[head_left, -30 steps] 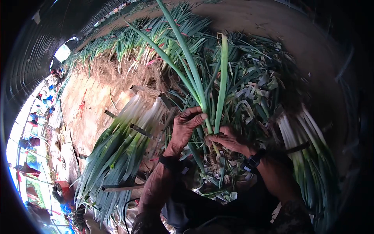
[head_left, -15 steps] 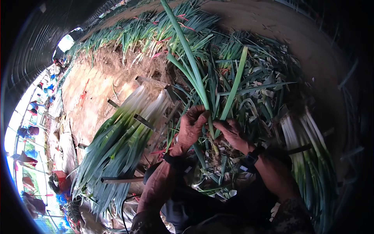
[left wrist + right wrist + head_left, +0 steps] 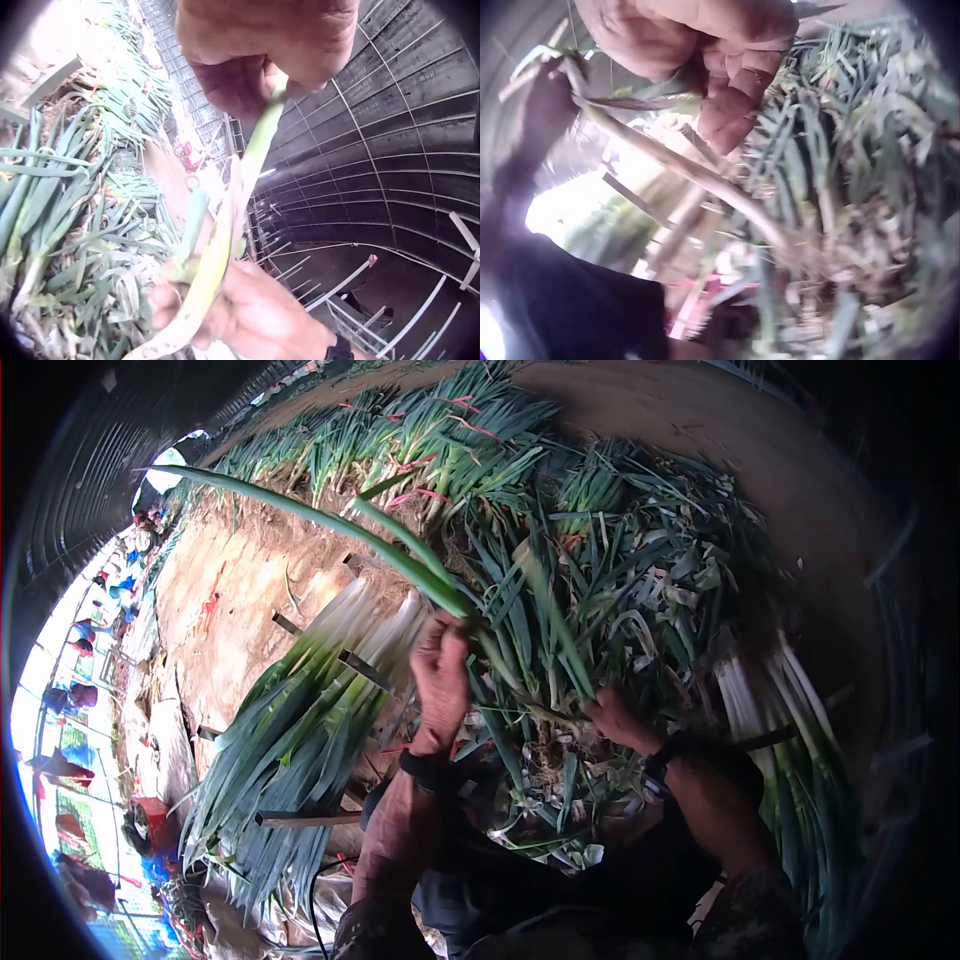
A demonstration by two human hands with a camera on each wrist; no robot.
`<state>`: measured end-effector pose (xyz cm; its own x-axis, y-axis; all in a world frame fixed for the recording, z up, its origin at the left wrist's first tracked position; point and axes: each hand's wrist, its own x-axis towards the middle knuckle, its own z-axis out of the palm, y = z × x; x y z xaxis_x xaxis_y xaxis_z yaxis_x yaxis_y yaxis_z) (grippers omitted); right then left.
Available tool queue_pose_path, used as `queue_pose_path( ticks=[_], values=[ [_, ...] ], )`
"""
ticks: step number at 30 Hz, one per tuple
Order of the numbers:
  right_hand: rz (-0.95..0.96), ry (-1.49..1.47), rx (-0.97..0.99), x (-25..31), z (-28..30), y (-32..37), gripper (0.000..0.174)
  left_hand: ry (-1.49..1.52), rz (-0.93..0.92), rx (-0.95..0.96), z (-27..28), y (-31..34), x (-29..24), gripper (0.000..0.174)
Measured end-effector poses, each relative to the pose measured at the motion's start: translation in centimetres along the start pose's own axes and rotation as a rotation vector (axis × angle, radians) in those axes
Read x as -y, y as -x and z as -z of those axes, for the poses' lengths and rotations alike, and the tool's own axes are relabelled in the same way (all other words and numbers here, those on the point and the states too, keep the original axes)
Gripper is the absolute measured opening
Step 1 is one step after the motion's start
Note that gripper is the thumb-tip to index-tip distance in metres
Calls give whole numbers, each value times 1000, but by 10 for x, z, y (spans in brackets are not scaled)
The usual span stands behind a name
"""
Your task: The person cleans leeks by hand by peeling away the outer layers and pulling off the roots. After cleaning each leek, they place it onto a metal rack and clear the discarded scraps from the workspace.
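My left hand (image 3: 440, 675) grips a long green onion (image 3: 395, 555), whose leaves slant up to the left in the head view. My right hand (image 3: 622, 720) pinches a green outer leaf (image 3: 560, 625) pulled partly away from the stalk. In the left wrist view, a pale strip (image 3: 214, 270) stretches between the fingers of both hands. The onion's whitish shank (image 3: 694, 172) runs past the right hand's fingertips in the right wrist view, its roots hanging at the lower end.
Trimmed green onions (image 3: 300, 730) lie on a rack with metal uprights (image 3: 367, 671) at left. Another bunch (image 3: 790, 760) lies at right. A heap of stripped leaves (image 3: 660, 590) spreads ahead, with tied bundles (image 3: 400, 450) behind it.
My left hand has moved left and slightly up, tilting the onion leftward. My right hand has shifted slightly right and down, its leaf now leaning left and farther from the stalk.
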<state>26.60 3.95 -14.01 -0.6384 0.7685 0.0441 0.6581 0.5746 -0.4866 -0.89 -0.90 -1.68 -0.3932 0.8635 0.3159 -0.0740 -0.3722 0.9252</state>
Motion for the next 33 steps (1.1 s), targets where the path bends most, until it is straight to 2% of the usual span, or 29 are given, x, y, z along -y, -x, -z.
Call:
queue_pose_path(
  ticks=[2,4,6,8,10,11,12,14,15,16,18,20,22,24,26,27,29,33],
  values=[
    [74,388,380,-33,-11,27,18,75,-4,-85,14,-13,-27,23],
    [-110,384,585,-44,-12,57,19,104,3,-153,33,-20,-27,28],
    [-331,335,595,-49,-10,80,21,113,-45,-209,44,-20,-34,31],
    [-322,394,583,-66,-22,100,22,82,-58,-128,63,-24,-36,31],
    [-328,378,582,-59,-25,98,27,301,93,-189,62,-20,-38,31],
    [-338,347,585,-60,-21,96,30,406,32,-118,62,-23,-29,33],
    [-350,317,588,-56,-12,92,34,454,50,-86,63,-23,-28,34],
    [-365,173,355,-41,4,63,42,482,98,1,59,-20,-28,35],
    [-271,-199,138,-48,-7,43,36,397,129,10,57,-18,-25,39],
    [-115,-557,-23,-56,-19,24,31,455,106,102,53,-17,-22,41],
    [-282,-858,40,66,76,4,28,438,160,161,38,-14,-21,41],
    [-189,-1044,52,94,77,-9,33,427,250,226,30,-10,-15,39],
    [-61,-1073,11,112,69,-16,31,423,311,260,17,-5,-15,39],
    [-89,-1064,7,123,64,-27,27,385,347,291,8,-1,-10,40],
    [-135,-1204,33,123,61,-36,25,354,380,335,4,1,-6,43],
    [-176,-1270,44,123,62,-40,24,352,396,345,2,1,-5,39],
    [-259,-1401,67,122,64,-45,23,358,397,305,-1,2,-4,35],
    [-170,-1314,-25,112,45,-52,23,155,348,161,-9,4,0,22]
  ],
)
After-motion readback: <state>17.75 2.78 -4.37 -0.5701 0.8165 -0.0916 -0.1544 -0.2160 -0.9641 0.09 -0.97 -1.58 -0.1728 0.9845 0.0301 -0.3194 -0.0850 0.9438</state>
